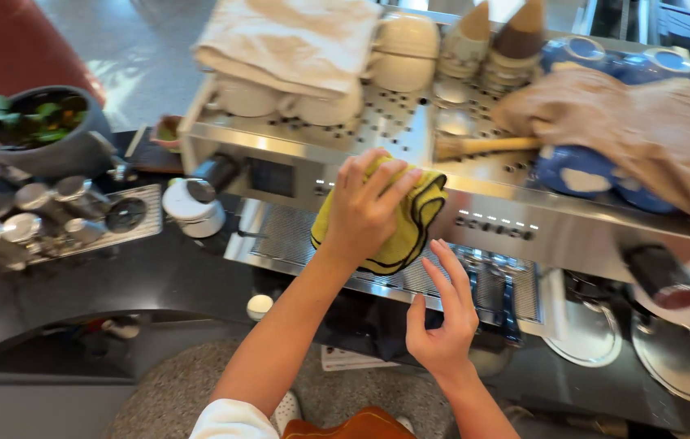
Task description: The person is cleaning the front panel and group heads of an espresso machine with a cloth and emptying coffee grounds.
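Wiping looks like the step in hand: the left hand (364, 207) presses a yellow cloth (398, 218) against the front edge of the steel coffee machine (296, 175), fingers curled closed over the bunched fabric. Carrying on would call for sliding the cloth along the panel, clear of the row of buttons (495, 225). Just below, the right hand (445, 317) hovers over the drip tray (491, 284), fingers spread open, holding nothing.
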